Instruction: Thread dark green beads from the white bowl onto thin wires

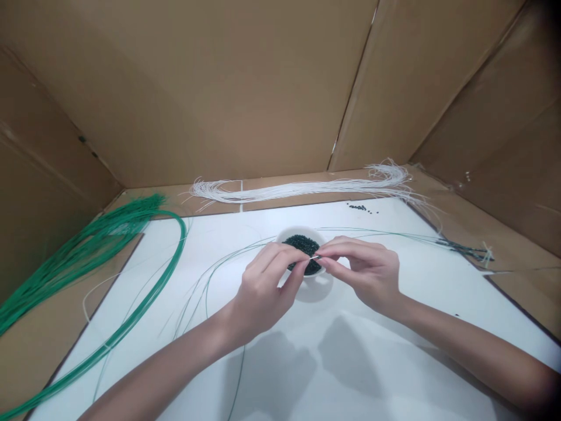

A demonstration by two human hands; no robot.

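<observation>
Bowl: a small round white bowl (301, 232) looks like smooth, shiny china.
Beads: tiny dark green beads (302, 244) look like hard glass with a soft shine.
Wires: long thin green wires (87, 257) look like smooth, shiny plastic.
Strings: thin white strings (298, 189) look smooth.
Board: a flat white board (394, 292) looks smooth.
Walls: brown cardboard walls (197, 88) look dull and plain.

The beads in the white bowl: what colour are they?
Dark green, nearly black; the beads show best in the head view.

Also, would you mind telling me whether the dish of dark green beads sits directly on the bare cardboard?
No, the white dish stands on the white sheet.
</observation>
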